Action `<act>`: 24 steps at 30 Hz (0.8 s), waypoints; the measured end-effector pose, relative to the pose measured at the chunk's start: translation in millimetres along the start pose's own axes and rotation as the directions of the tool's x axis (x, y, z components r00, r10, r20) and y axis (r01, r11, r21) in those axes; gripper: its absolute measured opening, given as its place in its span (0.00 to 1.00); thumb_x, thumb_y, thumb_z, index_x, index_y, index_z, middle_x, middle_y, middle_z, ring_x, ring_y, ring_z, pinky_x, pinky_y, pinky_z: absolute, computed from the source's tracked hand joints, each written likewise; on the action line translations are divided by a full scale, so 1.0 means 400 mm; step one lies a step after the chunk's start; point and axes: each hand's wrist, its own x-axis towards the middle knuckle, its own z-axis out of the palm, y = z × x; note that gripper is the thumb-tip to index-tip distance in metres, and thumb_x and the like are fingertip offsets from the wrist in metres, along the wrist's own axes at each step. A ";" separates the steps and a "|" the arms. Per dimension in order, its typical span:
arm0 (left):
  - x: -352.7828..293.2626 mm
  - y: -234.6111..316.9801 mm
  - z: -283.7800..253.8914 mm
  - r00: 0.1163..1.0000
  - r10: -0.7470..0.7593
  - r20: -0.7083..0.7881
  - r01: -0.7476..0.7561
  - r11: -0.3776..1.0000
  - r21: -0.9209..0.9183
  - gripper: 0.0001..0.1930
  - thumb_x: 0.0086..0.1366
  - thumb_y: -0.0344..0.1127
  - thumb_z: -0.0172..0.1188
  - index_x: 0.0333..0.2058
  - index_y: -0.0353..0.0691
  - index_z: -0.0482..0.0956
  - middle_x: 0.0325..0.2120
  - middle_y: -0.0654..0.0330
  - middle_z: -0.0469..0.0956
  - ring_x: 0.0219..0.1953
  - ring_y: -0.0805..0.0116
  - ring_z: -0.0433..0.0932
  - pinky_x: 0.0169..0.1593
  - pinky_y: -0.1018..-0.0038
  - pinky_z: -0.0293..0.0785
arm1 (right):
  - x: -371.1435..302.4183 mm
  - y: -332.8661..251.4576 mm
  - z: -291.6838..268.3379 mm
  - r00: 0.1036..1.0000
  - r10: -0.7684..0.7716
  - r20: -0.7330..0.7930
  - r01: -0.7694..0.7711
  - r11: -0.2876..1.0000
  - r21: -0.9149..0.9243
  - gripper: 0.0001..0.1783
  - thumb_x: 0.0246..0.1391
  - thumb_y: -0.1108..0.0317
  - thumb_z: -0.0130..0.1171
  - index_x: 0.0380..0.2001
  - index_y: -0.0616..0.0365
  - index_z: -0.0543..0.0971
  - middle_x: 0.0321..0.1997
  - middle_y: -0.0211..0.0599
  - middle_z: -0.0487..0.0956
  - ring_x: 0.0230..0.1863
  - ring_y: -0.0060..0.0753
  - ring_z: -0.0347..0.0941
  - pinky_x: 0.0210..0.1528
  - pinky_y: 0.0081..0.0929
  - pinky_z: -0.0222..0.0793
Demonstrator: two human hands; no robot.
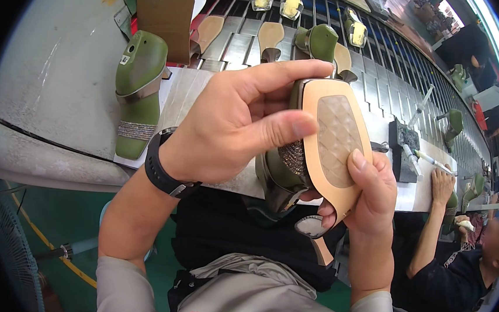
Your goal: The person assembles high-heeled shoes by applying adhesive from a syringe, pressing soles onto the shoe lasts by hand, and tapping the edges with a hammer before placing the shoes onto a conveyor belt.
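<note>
In front of my body I hold a beige shoe sole [309,121] with a quilted tan inset, its underside facing me. Behind it sits a green shoe last [278,179] with a glittering strap [293,158]. My left hand [229,119] is closed about the toe end, thumb on the sole's edge and index finger along its top. My right hand [373,189] grips the sole's narrow waist, thumb on the underside and fingers curled below. A beige heel [322,251] hangs beneath that hand. Whether sole and last touch all along is hidden.
Another green last [141,83] with a glittering strap stands on the table at left. Beige soles [270,35] and shoes with yellow stuffing [291,5] lie on the metal conveyor ahead. At right are a dark block [403,150] with brushes and a co-worker's hand [442,184].
</note>
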 end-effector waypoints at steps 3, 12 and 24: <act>-0.003 0.003 0.004 1.000 -0.006 0.011 0.006 0.999 -0.051 0.35 0.72 0.37 0.69 0.71 0.28 0.67 0.56 0.53 0.82 0.58 0.68 0.81 0.64 0.70 0.76 | 0.002 0.000 0.009 0.999 -0.007 -0.032 0.006 1.000 -0.028 0.31 0.72 0.56 0.52 0.50 0.85 0.75 0.34 0.63 0.86 0.19 0.41 0.84 0.14 0.27 0.82; -0.071 0.049 0.019 0.954 -0.144 -0.263 0.127 0.989 -0.079 0.22 0.74 0.33 0.57 0.60 0.22 0.77 0.52 0.44 0.85 0.53 0.62 0.85 0.60 0.67 0.80 | -0.047 0.051 0.046 0.991 -0.062 0.119 0.049 0.993 0.111 0.24 0.74 0.57 0.54 0.42 0.75 0.83 0.29 0.45 0.86 0.33 0.35 0.87 0.36 0.32 0.87; -0.252 0.123 0.037 0.898 -0.027 -0.439 0.150 0.957 0.248 0.19 0.76 0.43 0.62 0.44 0.26 0.81 0.36 0.44 0.85 0.42 0.51 0.89 0.55 0.49 0.85 | -0.049 0.142 0.168 0.769 -0.470 0.434 0.636 0.635 -0.439 0.10 0.62 0.71 0.66 0.26 0.60 0.80 0.15 0.35 0.71 0.14 0.39 0.69 0.18 0.34 0.64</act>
